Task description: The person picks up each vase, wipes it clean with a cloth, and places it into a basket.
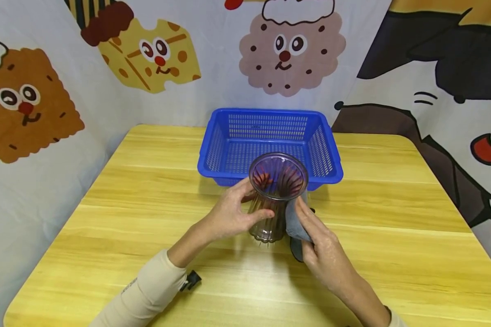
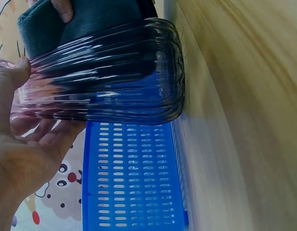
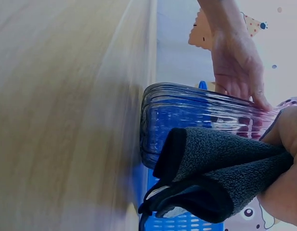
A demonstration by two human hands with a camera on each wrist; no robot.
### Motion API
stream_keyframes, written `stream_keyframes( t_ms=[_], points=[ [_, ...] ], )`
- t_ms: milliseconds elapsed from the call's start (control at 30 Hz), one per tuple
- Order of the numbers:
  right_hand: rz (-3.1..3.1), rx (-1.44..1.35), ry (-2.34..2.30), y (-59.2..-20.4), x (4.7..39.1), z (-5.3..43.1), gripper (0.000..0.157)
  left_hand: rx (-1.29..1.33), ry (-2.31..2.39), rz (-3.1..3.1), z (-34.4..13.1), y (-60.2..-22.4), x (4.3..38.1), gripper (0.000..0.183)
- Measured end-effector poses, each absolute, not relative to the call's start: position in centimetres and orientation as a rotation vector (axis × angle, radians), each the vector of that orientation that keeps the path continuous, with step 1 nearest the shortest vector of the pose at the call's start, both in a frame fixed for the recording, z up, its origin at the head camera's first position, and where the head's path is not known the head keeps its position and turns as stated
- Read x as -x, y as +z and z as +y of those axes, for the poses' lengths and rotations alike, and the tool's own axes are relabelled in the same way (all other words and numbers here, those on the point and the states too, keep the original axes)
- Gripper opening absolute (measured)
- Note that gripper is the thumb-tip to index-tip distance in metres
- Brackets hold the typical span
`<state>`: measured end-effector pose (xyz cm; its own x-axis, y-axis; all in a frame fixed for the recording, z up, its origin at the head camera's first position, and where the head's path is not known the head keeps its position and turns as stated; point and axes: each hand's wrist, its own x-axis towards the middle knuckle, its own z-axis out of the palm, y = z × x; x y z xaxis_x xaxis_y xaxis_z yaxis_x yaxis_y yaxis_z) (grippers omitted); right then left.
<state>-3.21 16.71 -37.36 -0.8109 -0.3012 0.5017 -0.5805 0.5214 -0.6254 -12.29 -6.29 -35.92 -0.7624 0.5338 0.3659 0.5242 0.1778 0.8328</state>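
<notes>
A ribbed, see-through glass vase point(image 1: 270, 213) with a purplish tint and a flared rim stands nearly upright in front of the basket. The left hand point(image 1: 233, 209) grips it below the rim, thumb on the near side and fingers round the far side. In the right hand point(image 1: 327, 250) is a folded grey-blue cloth point(image 3: 211, 168) with dark edging, held against the vase's right side. The left wrist view shows the cloth point(image 2: 90, 26) lying along the glass point(image 2: 109, 77). Whether the vase's base touches the table cannot be told.
Behind the vase, a blue plastic basket point(image 1: 206, 154) with slotted walls stands at the back of the wooden table point(image 1: 147, 190). A black strap or clip point(image 1: 191, 280) shows by the left sleeve. A cartoon-printed curtain point(image 1: 217, 59) hangs behind the table.
</notes>
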Motion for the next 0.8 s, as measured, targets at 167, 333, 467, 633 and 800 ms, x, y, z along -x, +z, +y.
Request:
stream_keyframes(
  t_ms=[167,333,467,633,800],
  points=[
    [-2.456,-0.743,1.18,-37.35,3.15,16.84,0.093,-1.044,1.708,2.389,-6.22,-35.59,12.2,0.07],
    [-2.465,-0.762,1.177,-37.41,3.12,16.95,0.094,-1.0,1.713,2.398,-6.27,-35.58,12.09,0.075],
    [-2.479,-0.755,1.157,-37.45,3.05,17.07,0.093,-0.991,1.703,2.418,-6.29,-35.64,12.11,0.078],
    [-2.495,-0.744,1.135,-37.52,2.99,17.24,0.088,-0.995,1.708,2.434,-6.21,-35.59,12.1,0.079],
    [-2.518,-0.728,1.117,-37.64,2.96,17.47,0.085,-0.98,1.724,2.436,-6.14,-35.55,11.97,0.083]
  ],
)
